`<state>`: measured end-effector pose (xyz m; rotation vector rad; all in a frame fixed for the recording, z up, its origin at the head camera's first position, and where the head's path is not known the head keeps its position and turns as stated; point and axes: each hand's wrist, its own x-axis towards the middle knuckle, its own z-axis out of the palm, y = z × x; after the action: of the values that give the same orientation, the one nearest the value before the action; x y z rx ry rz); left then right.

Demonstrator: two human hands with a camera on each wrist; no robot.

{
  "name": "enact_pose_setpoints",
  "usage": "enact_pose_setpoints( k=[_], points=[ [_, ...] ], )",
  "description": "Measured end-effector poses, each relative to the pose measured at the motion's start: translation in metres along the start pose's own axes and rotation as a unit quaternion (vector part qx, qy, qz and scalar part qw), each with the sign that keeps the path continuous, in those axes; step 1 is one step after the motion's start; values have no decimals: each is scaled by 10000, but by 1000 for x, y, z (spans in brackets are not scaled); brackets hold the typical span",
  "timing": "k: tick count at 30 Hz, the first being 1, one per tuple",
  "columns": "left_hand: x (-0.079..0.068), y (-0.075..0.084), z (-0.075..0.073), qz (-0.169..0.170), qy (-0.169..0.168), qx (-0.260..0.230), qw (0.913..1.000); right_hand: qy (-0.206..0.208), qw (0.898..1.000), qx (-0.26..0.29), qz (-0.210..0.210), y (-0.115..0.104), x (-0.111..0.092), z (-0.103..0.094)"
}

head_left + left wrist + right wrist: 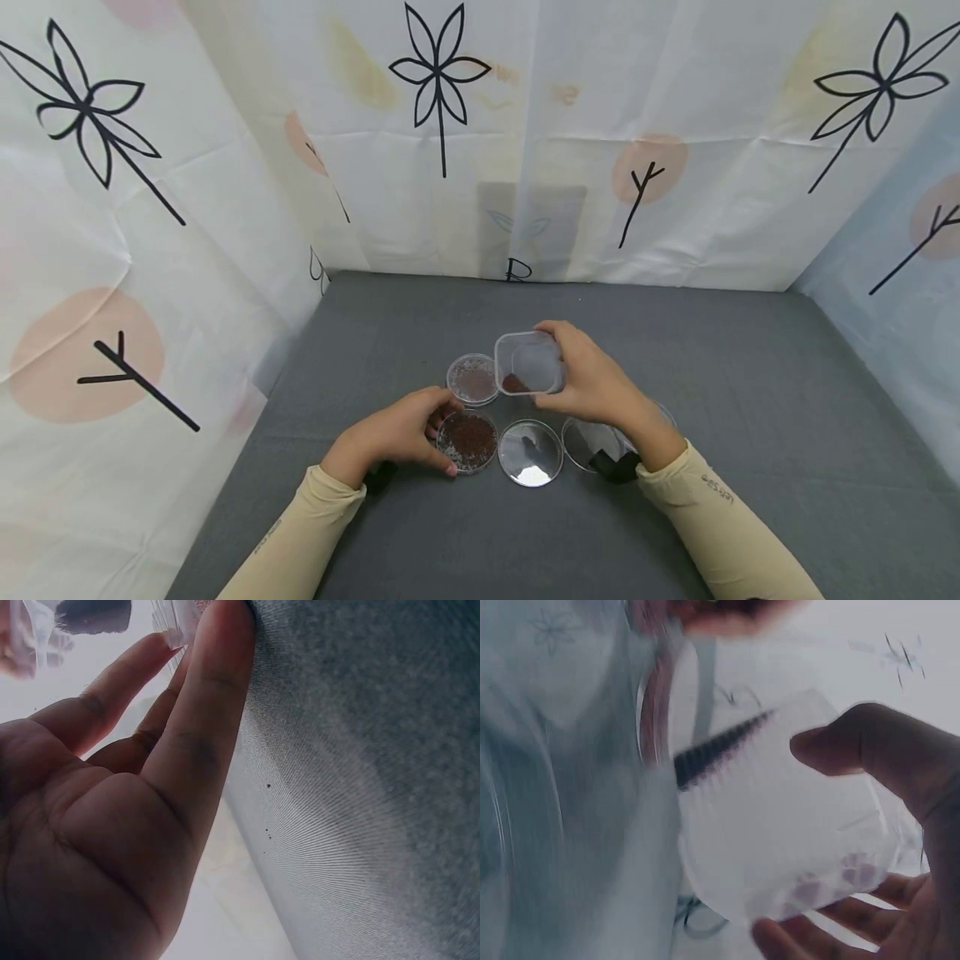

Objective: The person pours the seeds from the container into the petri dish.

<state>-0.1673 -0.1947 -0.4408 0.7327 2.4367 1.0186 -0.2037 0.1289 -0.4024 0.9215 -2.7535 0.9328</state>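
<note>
My left hand (405, 429) pinches the edge of a round clear petri dish (468, 442) between thumb and fingers. Dark reddish-brown granules cover most of that dish. In the left wrist view, the thumb and fingertips reach the dish's clear rim (178, 622) at the top. Above the table, my right hand (596, 379) grips a clear square plastic container (531, 360) by its sides. The container is tilted, and a small heap of brown granules (514, 383) lies in its lower left corner. Behind the gripped dish, a second petri dish (471, 379) has a thinner scatter of granules.
A clear, shiny petri dish (530, 452) lies to the right of the gripped one. Beside it, another clear dish (588, 442) is partly covered by the right wrist strap (615, 467). Patterned white cloth (450, 208) rises behind the grey table (510, 542).
</note>
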Motion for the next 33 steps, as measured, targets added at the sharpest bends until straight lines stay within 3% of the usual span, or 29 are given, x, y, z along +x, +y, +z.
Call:
enact_pose_setpoints(
  k=[3,5,10,15,26,30,33],
  points=[
    [0,1,0,21,9,5,10000,-272,9951,833,468,23,0,-13],
    [0,1,0,21,14,0,10000,-436,9902,1100,740,39,-2,-21],
    [0,1,0,-2,12,-5,10000,-718,9842,1078,1204,69,-8,-35],
    [1,0,1,9,19,11,10000,-861,9788,1171,1443,82,-11,-44],
    [2,-2,1,-7,15,11,10000,-1120,9755,1043,1583,91,-18,-52],
    [2,-2,2,-12,9,-17,10000,-1033,9820,694,1419,88,-18,-53],
    [1,-2,2,-11,11,-18,10000,-722,9899,319,1178,81,-17,-54]
  ],
)
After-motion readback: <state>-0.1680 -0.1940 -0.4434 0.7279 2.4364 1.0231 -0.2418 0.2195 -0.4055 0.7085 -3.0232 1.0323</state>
